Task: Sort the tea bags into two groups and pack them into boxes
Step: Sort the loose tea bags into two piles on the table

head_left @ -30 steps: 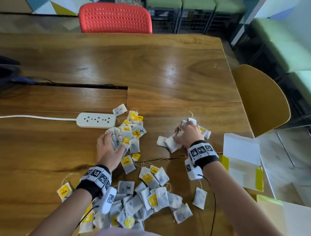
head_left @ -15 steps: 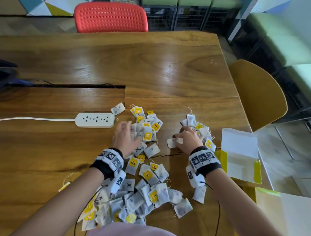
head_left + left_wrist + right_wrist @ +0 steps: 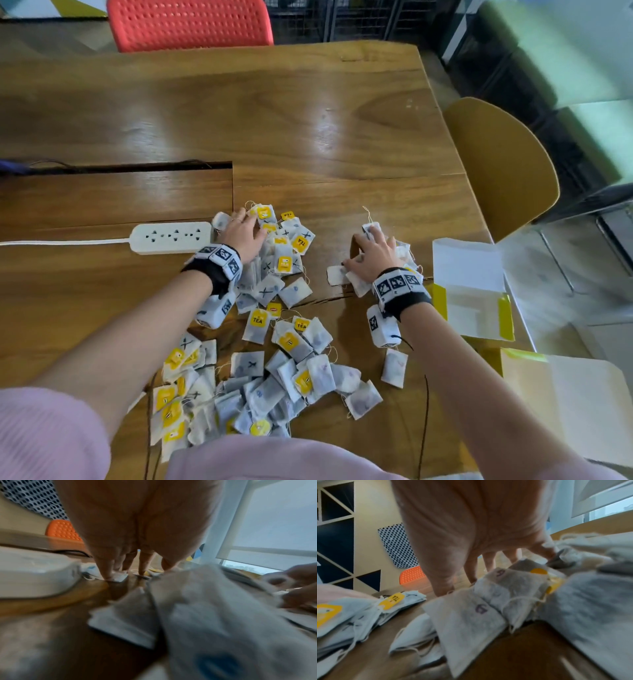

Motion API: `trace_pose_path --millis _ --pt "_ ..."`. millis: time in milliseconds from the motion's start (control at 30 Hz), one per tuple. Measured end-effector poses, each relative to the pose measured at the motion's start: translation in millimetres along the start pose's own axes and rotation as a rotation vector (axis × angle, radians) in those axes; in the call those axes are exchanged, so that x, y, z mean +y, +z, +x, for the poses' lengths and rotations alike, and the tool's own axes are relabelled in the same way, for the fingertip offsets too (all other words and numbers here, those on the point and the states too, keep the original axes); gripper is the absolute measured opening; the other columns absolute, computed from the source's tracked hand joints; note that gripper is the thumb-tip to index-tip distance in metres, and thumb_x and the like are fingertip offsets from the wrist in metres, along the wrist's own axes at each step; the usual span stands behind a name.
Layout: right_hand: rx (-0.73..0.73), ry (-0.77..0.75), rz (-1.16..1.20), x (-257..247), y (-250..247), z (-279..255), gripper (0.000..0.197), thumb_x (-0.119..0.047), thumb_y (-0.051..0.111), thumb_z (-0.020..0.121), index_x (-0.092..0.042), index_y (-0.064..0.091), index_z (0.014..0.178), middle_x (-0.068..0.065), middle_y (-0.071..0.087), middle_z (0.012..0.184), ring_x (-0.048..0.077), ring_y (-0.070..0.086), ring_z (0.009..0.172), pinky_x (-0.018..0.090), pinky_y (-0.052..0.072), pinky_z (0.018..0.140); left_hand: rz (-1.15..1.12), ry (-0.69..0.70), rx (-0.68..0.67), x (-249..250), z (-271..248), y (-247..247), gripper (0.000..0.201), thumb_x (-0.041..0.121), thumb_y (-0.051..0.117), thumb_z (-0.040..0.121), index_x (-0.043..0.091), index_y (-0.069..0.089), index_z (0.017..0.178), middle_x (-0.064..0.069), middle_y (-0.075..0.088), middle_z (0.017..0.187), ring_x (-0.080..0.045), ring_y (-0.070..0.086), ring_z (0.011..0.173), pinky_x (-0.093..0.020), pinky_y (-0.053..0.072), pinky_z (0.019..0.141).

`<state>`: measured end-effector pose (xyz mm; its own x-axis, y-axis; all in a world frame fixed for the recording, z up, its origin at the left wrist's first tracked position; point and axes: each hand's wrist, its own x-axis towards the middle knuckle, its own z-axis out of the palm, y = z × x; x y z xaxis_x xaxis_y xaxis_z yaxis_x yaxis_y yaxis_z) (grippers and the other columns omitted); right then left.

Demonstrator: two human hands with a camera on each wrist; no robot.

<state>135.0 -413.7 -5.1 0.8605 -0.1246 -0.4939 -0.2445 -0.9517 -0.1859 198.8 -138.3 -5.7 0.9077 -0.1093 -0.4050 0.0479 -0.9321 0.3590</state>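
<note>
Fingers [image 3: 239,219] of both hands seemingly splayed flat on tea bags [image 3: 284,260].

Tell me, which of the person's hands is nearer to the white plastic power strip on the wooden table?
Left. The left hand lies just beside the white plastic power strip's end; the right hand rests on tea bags farther right.

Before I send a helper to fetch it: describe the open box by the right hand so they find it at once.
Start at the wooden table's right edge, beside the mustard-yellow chair. Just right of the right hand and its small heap of tea bags lies the open box. It lies flat, white inside with yellow flaps, unlike the closed box nearer the person.
</note>
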Motion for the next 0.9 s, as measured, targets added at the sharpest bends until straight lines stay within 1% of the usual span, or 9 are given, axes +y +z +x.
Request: trace_pose_path --millis 167,267,333,400,500,600,700,767,900 --pt "0.067 0.011 0.016 9.6 10.4 -29.5 0.052 -0.047 0.054 0.087 -0.032 0.038 0.135 -0.003 0.015 0.154 0.036 0.017 0.137 0.057 0.037 0.101 -0.126 0.127 0.067 8.4 -15.4 9.9 0.051 0.032 0.039 0.103 0.005 0.036 0.146 -0.012 0.025 0.157 -0.025 0.024 0.144 -0.033 0.018 0.116" --pt "0.152 -0.008 0.079 7.1 9.1 -44.3 0.057 -0.045 0.057 0.088 -0.029 0.039 0.139 0.001 0.015 0.157 0.030 0.013 0.143 0.061 0.025 0.109 -0.115 0.076 0.211 -5.6 -10.7 -3.6 0.048 0.019 0.046 0.098 0.005 0.041 0.143 -0.011 0.025 0.156 -0.026 0.032 0.140 -0.037 0.027 0.115" --pt "0.251 -0.044 0.112 4.1 7.7 -56.3 0.058 -0.044 0.057 0.089 -0.027 0.038 0.141 0.002 0.019 0.156 0.027 0.015 0.145 0.062 0.016 0.112 -0.072 -0.013 0.155 -16.3 -7.0 -12.9 0.050 0.014 0.046 0.096 0.005 0.039 0.144 -0.013 0.023 0.156 -0.028 0.029 0.141 -0.038 0.028 0.114" --pt "0.361 -0.074 0.203 2.8 8.5 -75.6 0.052 -0.038 0.058 0.089 -0.023 0.045 0.137 0.005 0.033 0.149 0.027 0.031 0.138 0.054 0.026 0.112 -0.064 -0.007 0.082 -18.6 -9.5 -12.4 0.048 0.012 0.046 0.096 0.001 0.040 0.142 -0.017 0.032 0.152 -0.030 0.030 0.140 -0.038 0.026 0.115" --pt "0.400 -0.078 0.386 5.1 16.0 -109.5 0.034 -0.028 0.061 0.089 -0.016 0.062 0.121 0.007 0.053 0.125 0.025 0.054 0.110 0.033 0.044 0.091 -0.131 0.087 0.186 -14.5 -36.8 -2.1 0.044 0.009 0.051 0.092 0.002 0.049 0.136 -0.016 0.040 0.146 -0.030 0.037 0.135 -0.037 0.030 0.112" --pt "0.190 -0.095 0.310 7.6 34.3 -143.1 0.023 -0.029 0.064 0.087 -0.017 0.069 0.107 0.003 0.058 0.107 0.020 0.059 0.093 0.027 0.044 0.077 -0.205 0.247 0.281 -17.0 -83.1 8.4 0.031 0.009 0.062 0.086 0.010 0.062 0.117 -0.011 0.056 0.125 -0.028 0.054 0.113 -0.038 0.043 0.097" --pt "0.028 -0.094 0.200 4.3 59.0 -164.8 0.026 -0.039 0.061 0.088 -0.022 0.065 0.108 0.001 0.051 0.103 0.022 0.054 0.098 0.032 0.048 0.080 -0.192 0.414 0.022 -23.3 -122.7 15.9 0.024 0.013 0.073 0.079 0.024 0.067 0.099 0.002 0.061 0.100 -0.015 0.059 0.087 -0.032 0.049 0.077" --pt "0.030 -0.093 0.203 -1.4 71.8 -170.7 0.031 -0.039 0.059 0.089 -0.021 0.062 0.114 0.003 0.050 0.106 0.023 0.050 0.102 0.034 0.048 0.083 -0.093 0.442 -0.134 -28.5 -134.3 24.6 0.031 0.018 0.078 0.077 0.027 0.068 0.104 0.007 0.059 0.110 -0.011 0.058 0.096 -0.033 0.050 0.083" --pt "0.099 -0.153 0.265 -28.3 81.9 -165.2 0.039 -0.037 0.059 0.089 -0.015 0.057 0.121 0.005 0.053 0.111 0.025 0.051 0.107 0.040 0.048 0.086 0.068 0.404 -0.180 -30.9 -136.7 35.2 0.056 0.025 0.081 0.075 0.028 0.058 0.126 0.011 0.049 0.127 -0.013 0.053 0.111 -0.034 0.049 0.091"
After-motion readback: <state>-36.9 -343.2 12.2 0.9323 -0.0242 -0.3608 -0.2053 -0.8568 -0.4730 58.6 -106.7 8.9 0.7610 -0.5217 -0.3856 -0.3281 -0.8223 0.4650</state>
